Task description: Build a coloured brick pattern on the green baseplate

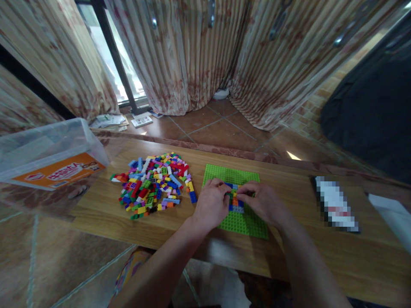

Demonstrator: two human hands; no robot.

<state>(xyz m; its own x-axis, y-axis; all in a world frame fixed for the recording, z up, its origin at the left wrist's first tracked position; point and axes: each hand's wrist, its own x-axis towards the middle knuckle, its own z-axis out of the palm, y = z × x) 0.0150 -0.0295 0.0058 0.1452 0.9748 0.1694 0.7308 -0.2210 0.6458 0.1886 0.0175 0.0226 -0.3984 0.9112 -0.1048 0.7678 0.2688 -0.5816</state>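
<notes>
A green studded baseplate (245, 227) lies on the wooden table under both my hands. Near its middle is a cluster of small building bricks (236, 208) in blue, orange, red, yellow and light blue, partly covered by my fingers. My left hand (212, 204) is closed at the cluster's left side, fingers bent; what its fingertips hold is hidden. From the right, my right hand (261, 200) reaches in with thumb and fingers pinched at the bricks. Left of the plate spreads a pile of loose multicoloured bricks (157, 184). A yellow-and-blue piece (192, 192) lies between pile and plate.
A clear plastic bin (53, 139) with an orange label stands at the table's left end. On the right of the table (298, 205) are a blurred-out phone-like object (337, 205) and a white sheet (390, 211). Striped curtains (189, 55) hang beyond the table.
</notes>
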